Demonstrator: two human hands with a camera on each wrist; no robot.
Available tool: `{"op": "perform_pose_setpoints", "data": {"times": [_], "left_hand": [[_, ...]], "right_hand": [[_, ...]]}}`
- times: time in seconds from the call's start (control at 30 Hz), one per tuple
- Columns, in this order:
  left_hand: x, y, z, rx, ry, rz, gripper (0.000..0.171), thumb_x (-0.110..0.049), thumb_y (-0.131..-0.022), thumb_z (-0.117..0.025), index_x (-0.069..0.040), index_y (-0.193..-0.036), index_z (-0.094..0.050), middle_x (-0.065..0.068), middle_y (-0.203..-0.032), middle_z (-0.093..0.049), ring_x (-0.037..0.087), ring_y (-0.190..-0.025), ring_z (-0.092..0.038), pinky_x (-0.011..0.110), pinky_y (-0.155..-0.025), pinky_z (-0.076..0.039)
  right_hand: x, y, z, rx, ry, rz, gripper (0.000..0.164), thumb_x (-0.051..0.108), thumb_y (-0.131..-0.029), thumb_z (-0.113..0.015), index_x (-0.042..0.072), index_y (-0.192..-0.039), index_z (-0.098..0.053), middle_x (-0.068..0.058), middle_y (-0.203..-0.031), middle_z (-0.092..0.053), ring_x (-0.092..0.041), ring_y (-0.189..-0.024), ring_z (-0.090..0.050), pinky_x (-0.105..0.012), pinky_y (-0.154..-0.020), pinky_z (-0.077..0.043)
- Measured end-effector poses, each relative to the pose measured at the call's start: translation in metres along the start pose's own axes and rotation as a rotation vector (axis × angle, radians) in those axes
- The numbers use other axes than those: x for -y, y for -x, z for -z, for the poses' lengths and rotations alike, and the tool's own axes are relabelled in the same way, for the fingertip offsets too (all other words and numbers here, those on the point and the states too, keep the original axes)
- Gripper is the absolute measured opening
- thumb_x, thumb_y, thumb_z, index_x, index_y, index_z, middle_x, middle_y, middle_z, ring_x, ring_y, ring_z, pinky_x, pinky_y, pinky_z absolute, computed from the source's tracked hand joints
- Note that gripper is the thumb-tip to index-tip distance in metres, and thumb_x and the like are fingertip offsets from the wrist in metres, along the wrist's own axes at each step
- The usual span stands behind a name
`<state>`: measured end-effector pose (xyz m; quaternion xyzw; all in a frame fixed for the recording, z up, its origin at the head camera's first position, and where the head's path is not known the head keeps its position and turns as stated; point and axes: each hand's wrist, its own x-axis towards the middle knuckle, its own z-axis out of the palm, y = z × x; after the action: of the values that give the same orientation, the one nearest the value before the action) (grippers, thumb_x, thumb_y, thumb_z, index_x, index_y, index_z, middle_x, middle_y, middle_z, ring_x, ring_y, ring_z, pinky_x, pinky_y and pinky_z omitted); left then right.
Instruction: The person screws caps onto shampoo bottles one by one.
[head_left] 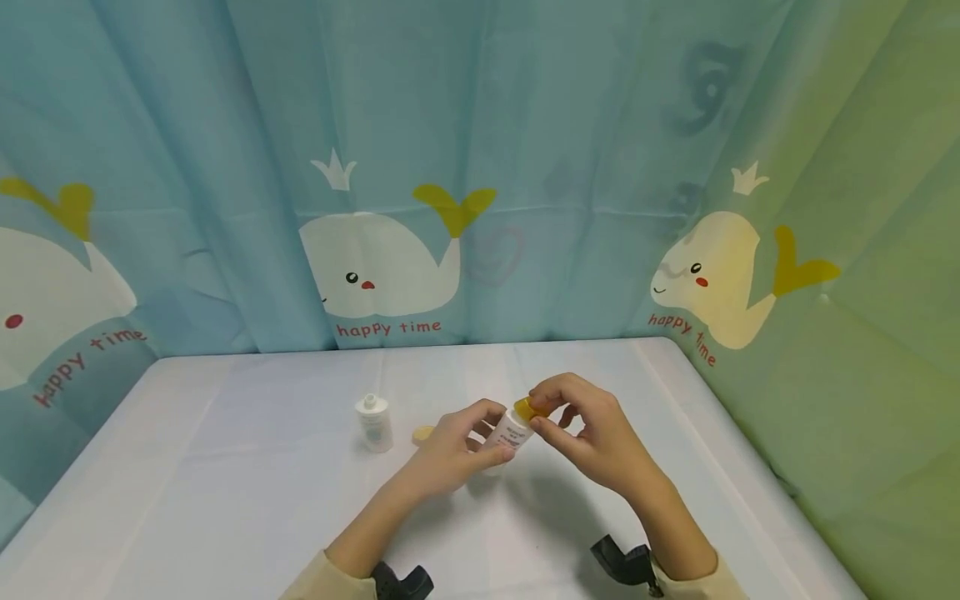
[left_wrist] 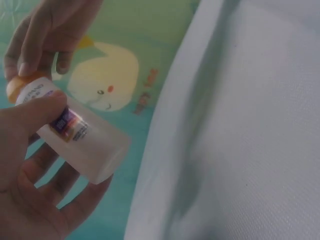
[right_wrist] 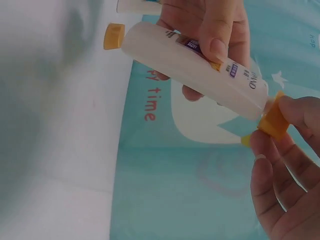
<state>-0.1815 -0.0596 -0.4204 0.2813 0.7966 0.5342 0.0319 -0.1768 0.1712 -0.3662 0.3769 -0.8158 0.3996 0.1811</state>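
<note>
Tilted above the table, a white plastic bottle [head_left: 510,432] with a printed label is gripped by the left hand [head_left: 450,454], thumb across the label in the left wrist view. An orange-yellow cap [right_wrist: 274,120] sits at the bottle's upper end, pinched between the thumb and fingers of the right hand [head_left: 596,437]. A bit of pale neck shows between cap and bottle in the right wrist view; whether the cap is still threaded on, I cannot tell. Left of the hands stands a second white bottle [head_left: 374,423] without a cap. Beside it lies another yellow cap [head_left: 422,434], partly hidden by the left hand.
The table [head_left: 225,467] is covered with a white cloth. Behind it and along the right hangs a blue-green curtain [head_left: 555,167] printed with whales. Dark straps [head_left: 626,562] sit at both wrists, by the beige sleeves.
</note>
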Motion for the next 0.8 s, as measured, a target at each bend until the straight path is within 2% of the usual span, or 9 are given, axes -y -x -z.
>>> {"op": "perform_pose_setpoints", "data": {"times": [0.2,0.47,0.67,0.8], "left_hand": [[-0.0016,0.0007,0.0006,0.007,-0.010,-0.008,0.036,-0.029,-0.092,-0.072,-0.019,-0.124,-0.057,-0.006,-0.116,-0.065,0.017,-0.102,-0.061,0.031,-0.083,-0.056],[0.0015,-0.0002,0.0015,-0.011,-0.009,-0.002,0.037,-0.028,-0.093,-0.072,-0.016,-0.125,-0.058,0.000,-0.118,-0.066,0.020,-0.103,-0.061,0.035,-0.085,-0.055],[0.0001,0.0002,0.0019,-0.004,-0.012,-0.003,0.037,-0.028,-0.093,-0.072,-0.017,-0.125,-0.057,-0.002,-0.118,-0.065,0.018,-0.103,-0.061,0.033,-0.085,-0.055],[-0.0012,0.0003,0.0015,0.005,-0.020,0.001,0.038,-0.029,-0.093,-0.072,-0.015,-0.125,-0.058,-0.003,-0.116,-0.066,0.016,-0.103,-0.061,0.035,-0.085,-0.056]], "right_hand": [[-0.0021,0.0008,-0.0011,0.020,-0.028,-0.012,0.020,0.009,-0.088,-0.076,0.017,-0.103,-0.067,0.003,-0.112,-0.067,-0.009,-0.089,-0.065,-0.023,-0.065,-0.055],[-0.0049,0.0005,0.0000,0.052,-0.036,0.019,0.037,-0.007,-0.083,-0.074,0.014,-0.113,-0.071,-0.001,-0.120,-0.066,-0.012,-0.096,-0.066,-0.023,-0.070,-0.057],[-0.0031,0.0004,0.0002,0.065,-0.027,-0.003,0.031,0.005,-0.086,-0.077,0.016,-0.114,-0.070,0.000,-0.122,-0.066,-0.014,-0.105,-0.065,-0.028,-0.077,-0.058],[-0.0028,0.0007,-0.0005,0.045,-0.019,-0.013,0.024,0.013,-0.085,-0.080,0.019,-0.106,-0.069,0.000,-0.125,-0.066,-0.017,-0.115,-0.063,-0.031,-0.085,-0.057]]}}
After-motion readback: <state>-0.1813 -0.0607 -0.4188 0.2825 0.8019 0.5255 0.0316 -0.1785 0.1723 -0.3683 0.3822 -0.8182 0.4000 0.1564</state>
